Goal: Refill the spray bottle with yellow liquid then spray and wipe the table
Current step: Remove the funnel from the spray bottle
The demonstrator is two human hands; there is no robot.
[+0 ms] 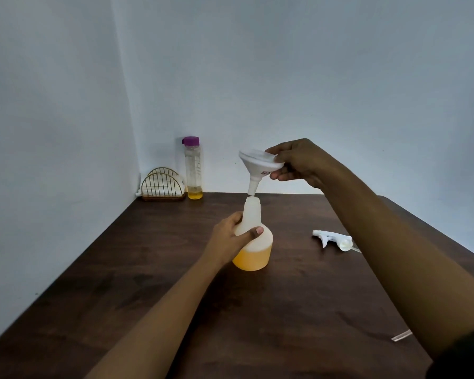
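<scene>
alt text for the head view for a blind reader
A left hand grips a translucent white plastic spray bottle, part-filled with yellow liquid, on a dark wooden table while the right hand holds a white plastic funnel just above its open mouth. A white trigger sprayer head lies to the right; a purple-capped clear bottle stands at the back.

Translucent white plastic spray bottle (253, 236), yellow liquid (252, 259) inside. Dark brown wood-grain table (148, 296). Clear tall bottle (193, 168), purple cap.

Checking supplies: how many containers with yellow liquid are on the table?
2. The spray bottle mid-table, gripped by the left hand; the purple-capped bottle standing far back, left. None looks hidden.
</scene>
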